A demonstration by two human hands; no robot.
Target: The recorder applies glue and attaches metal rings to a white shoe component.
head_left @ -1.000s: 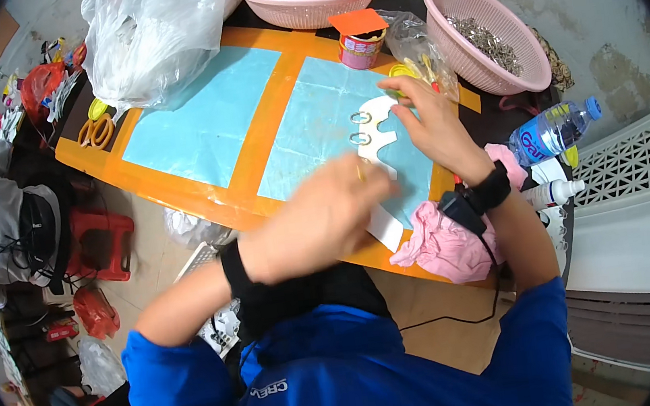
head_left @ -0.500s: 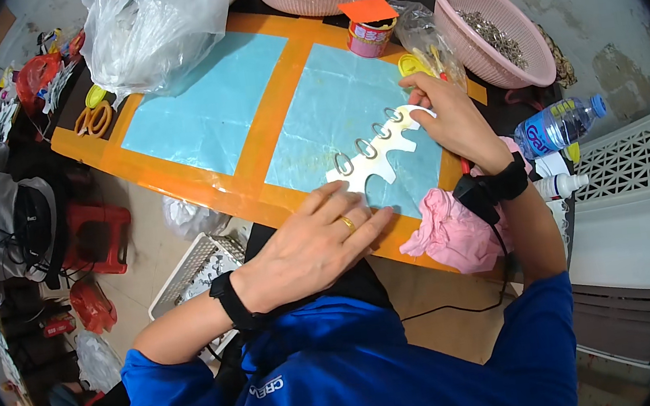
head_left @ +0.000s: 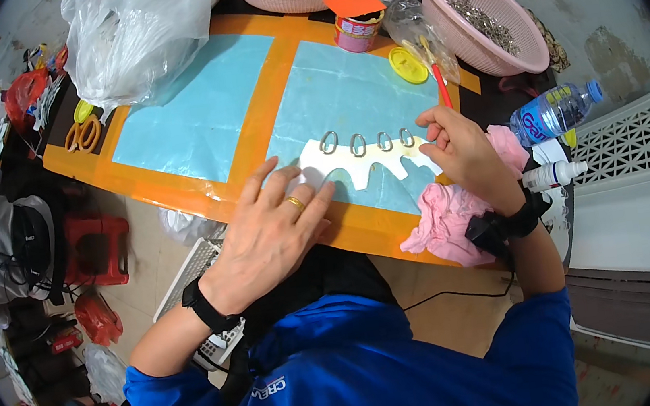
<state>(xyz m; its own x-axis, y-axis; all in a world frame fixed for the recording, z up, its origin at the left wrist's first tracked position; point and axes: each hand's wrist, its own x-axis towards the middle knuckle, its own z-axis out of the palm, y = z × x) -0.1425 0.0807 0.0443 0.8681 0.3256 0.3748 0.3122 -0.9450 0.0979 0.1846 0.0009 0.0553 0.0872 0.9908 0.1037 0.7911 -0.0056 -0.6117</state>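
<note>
A white arched cutout (head_left: 359, 170) lies on the blue sheet, with several oval metal rings (head_left: 359, 146) standing in a row along its far edge. My left hand (head_left: 259, 227) is at the cutout's left end, its fingers stretched and apart; the thumb is mostly hidden. Beside the right end is my right hand (head_left: 459, 142), fingers curled and thumb drawn in as in a pinch; what they hold, if anything, cannot be made out. A red-handled brush (head_left: 441, 85) rests just beyond the right hand, its bristles toward a yellow lid (head_left: 409, 65).
Pink baskets of metal pieces (head_left: 481, 17) stand at the back. Nearby are a pink tub with an orange card (head_left: 356, 29), a plastic bag (head_left: 138, 39) and orange scissors (head_left: 83, 135). A pink cloth (head_left: 449, 224), water bottle (head_left: 553, 114) and white bottle (head_left: 553, 175) lie right.
The cutout has turned from a slant to nearly level and shifted left. My left hand moved left and away from me; the right hand came nearer, uncovering the brush.
</note>
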